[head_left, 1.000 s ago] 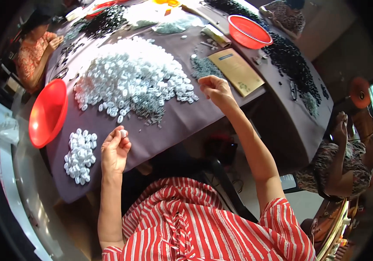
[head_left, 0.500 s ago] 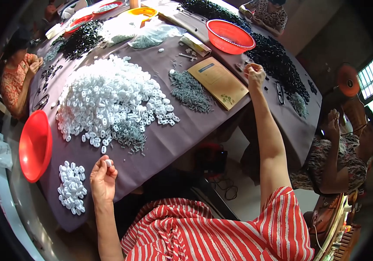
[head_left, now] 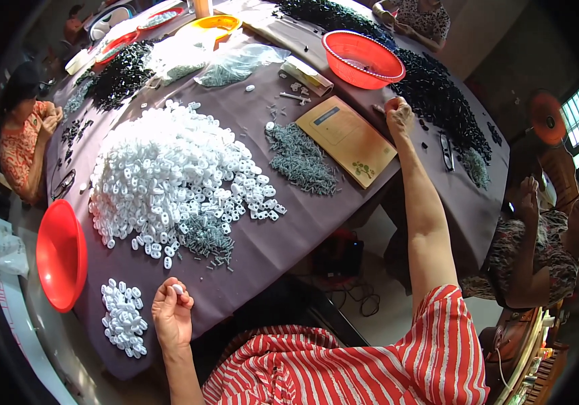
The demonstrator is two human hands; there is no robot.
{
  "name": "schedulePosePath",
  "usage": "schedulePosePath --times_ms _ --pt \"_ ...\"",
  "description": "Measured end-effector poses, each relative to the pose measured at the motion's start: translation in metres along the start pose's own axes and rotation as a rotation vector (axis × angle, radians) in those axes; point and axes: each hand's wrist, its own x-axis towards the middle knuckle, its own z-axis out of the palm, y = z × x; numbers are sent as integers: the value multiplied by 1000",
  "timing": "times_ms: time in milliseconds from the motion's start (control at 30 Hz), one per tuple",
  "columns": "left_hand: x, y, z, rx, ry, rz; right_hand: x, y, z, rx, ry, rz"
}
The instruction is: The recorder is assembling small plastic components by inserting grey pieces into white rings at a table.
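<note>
The left hand [head_left: 172, 316] pinches one small white piece [head_left: 177, 289] between thumb and fingertips, the other fingers curled in; it sits at the near edge of the table [head_left: 316, 223], which is covered in a dull purple cloth. Just left of that hand lies a small cluster of white pieces [head_left: 124, 317]; beyond it, up the table, spreads the large white heap [head_left: 168, 175], with a patch of grey pins [head_left: 205, 239] at its near edge. The right hand [head_left: 399, 113] is stretched far across the table, fingers closed into a loose fist; whether it grips anything cannot be told. It rests beside the black parts [head_left: 438, 101], just past the tan booklet [head_left: 347, 138] and near the red basket [head_left: 362, 57]. A second pile of grey pins [head_left: 301, 162] lies left of the booklet. A red bowl [head_left: 61, 255] sits at the table's left edge. One person [head_left: 23, 145] sits at the left side, another [head_left: 539, 250] at the right.
</note>
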Motion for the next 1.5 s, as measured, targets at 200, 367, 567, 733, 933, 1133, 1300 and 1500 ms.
schedulePosePath --times_ms 200,367,567,733,933,1133,1300,1500 --pt "0 -1 6 -11 33 12 -9 -12 -5 -177 34 -66" --pt "1 -2 6 -22 36 10 -16 -8 -11 -40 -9 -60" --pt "3 -2 7 -18 16 14 -19 -5 -10 -117 8 -353" --pt "-2 1 4 -32 19 43 -21 -15 -1 -283 -10 -435" --pt "-1 -6 5 -23 39 27 -25 -2 -10 -115 -38 -449" --pt "-1 -4 9 63 37 24 -25 10 -15 -17 53 -505" --pt "4 -6 15 114 36 76 -27 3 -29 -139 148 -407" --pt "22 -8 30 233 23 131 -104 -139 -43 384 -104 -531"
